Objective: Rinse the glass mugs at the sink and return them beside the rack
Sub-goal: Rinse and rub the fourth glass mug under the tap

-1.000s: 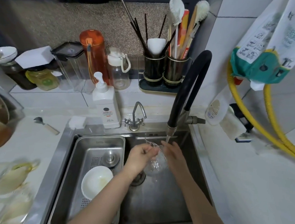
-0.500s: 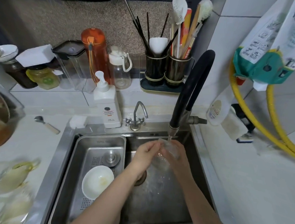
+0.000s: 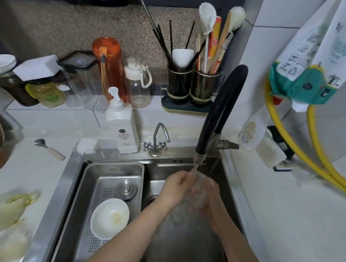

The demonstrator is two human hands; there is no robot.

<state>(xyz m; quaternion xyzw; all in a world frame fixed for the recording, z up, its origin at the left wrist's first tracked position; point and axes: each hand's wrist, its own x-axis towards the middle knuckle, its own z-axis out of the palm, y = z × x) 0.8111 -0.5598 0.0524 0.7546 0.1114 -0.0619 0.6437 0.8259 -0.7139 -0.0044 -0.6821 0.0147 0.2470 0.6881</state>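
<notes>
White tiled kitchen corner, steel sink (image 3: 70,185) set into a pale countertop (image 3: 295,225), and the water is running. A thin stream drops from the black hose faucet (image 3: 220,113) straight onto the glass mug (image 3: 198,188), which sits over the right-hand basin, cupped between both hands just under the spout.

The left hand (image 3: 174,187) is curled against the mug's left side, knuckles up, fingers wrapped in at the rim. The right hand (image 3: 211,194) cradles it from the right and below, fingers bent round the glass. Through the blur and the water it is hard to say which way the mug's mouth faces.

Compared with a second ago, the hands have closed in: then there was a gap between them and the mug hung lower, clearly visible between the wrists. Now the two hands press close round it and have lifted nearer the spout, so the glass is mostly hidden.

To the left, a steel drain tray (image 3: 98,179) holds a white bowl (image 3: 110,218), unmoved. Behind the sink a white soap pump bottle (image 3: 121,126) stands beside the small tap (image 3: 158,140). More glass mugs (image 3: 8,212), yellowish and blurred, lie on the counter at far left.
</notes>
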